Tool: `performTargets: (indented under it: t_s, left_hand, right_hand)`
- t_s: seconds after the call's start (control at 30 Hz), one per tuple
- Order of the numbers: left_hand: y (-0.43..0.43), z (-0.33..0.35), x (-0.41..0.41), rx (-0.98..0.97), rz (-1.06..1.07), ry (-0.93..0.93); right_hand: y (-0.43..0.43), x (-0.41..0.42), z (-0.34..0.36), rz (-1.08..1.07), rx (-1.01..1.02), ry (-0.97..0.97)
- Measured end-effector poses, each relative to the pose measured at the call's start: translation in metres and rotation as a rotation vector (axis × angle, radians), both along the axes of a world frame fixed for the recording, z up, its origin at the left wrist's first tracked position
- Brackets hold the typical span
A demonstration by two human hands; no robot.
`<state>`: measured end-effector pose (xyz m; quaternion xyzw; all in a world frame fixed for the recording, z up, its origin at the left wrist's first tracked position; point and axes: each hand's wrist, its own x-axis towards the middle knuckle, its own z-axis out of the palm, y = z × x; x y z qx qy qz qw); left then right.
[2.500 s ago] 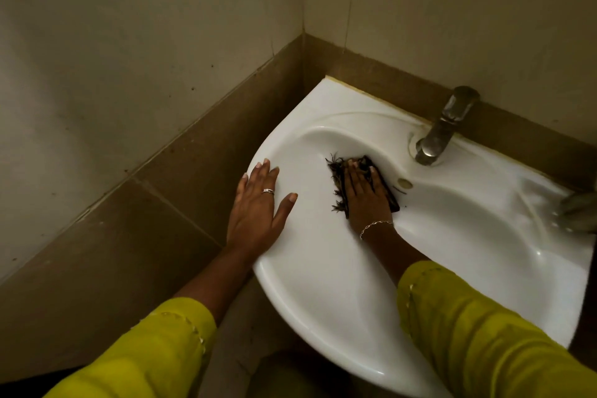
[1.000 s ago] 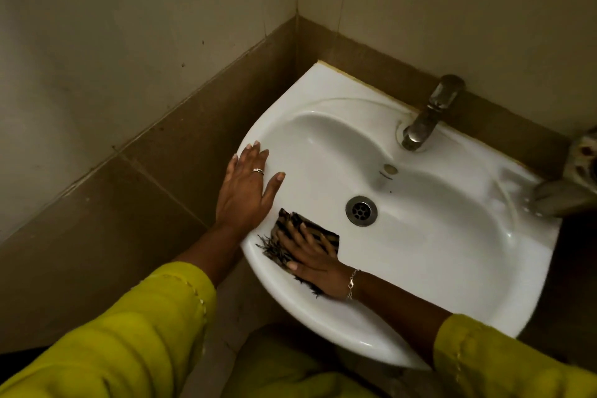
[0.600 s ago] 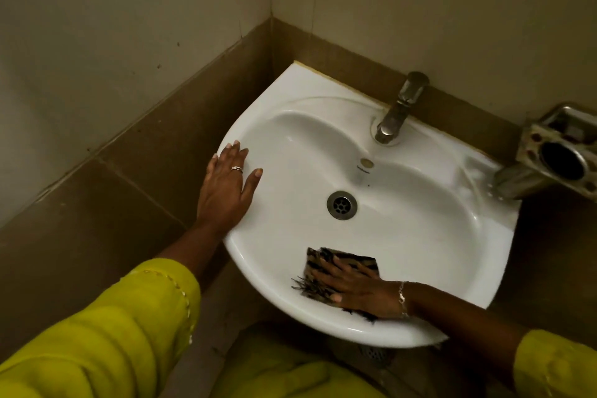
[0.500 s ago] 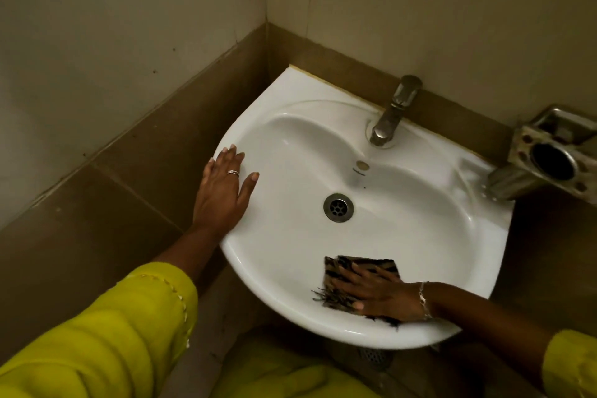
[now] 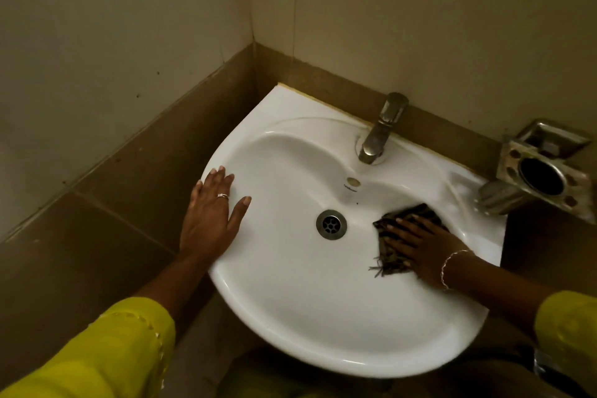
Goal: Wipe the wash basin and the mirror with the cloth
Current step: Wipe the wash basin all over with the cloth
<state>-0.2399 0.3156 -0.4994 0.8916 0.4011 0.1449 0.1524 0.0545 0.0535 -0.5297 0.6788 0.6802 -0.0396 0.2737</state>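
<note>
A white wash basin is fixed in the corner of two walls. My right hand lies flat on a dark striped cloth with frayed edges, pressing it against the bowl's right inner slope, just right of the metal drain. My left hand rests palm down on the basin's left rim, fingers spread, a ring on one finger. No mirror is in view.
A metal tap stands at the back of the basin. A steel wall holder with a round hole sticks out at the right, close above the basin's right rim. Brown tiles line the walls below the beige plaster.
My right hand has swept the cloth from the bowl's back near the tap, round the left and front inner wall, to the right side of the drain. My left hand stayed on the rim.
</note>
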Motion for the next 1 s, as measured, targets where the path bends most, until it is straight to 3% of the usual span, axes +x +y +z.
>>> performTargets:
  t_s: [0.3, 0.43, 0.67, 0.77, 0.87, 1.0]
  left_hand:
    - [0.001, -0.003, 0.002, 0.03, 0.01, 0.034]
    - [0.001, -0.002, 0.002, 0.03, 0.011, 0.018]
    - [0.003, -0.001, 0.001, 0.012, 0.014, 0.006]
    - [0.002, 0.001, 0.002, 0.009, 0.012, -0.002]
    - [0.001, 0.001, 0.001, 0.01, 0.008, 0.004]
    - [0.002, -0.001, 0.001, 0.028, 0.002, 0.024]
  right_hand:
    - [0.067, 0.004, -0.018, 0.202, 0.243, -0.115]
    - [0.097, -0.008, -0.038, 0.31, 0.175, -0.294]
    - [0.116, -0.023, -0.038, 0.31, 0.138, -0.51]
    - [0.101, -0.017, -0.031, 0.286, 0.101, -0.375]
    - [0.074, -0.011, -0.033, 0.272, 0.187, -0.197]
    - [0.044, -0.016, -0.027, 0.103, 0.164, -0.037]
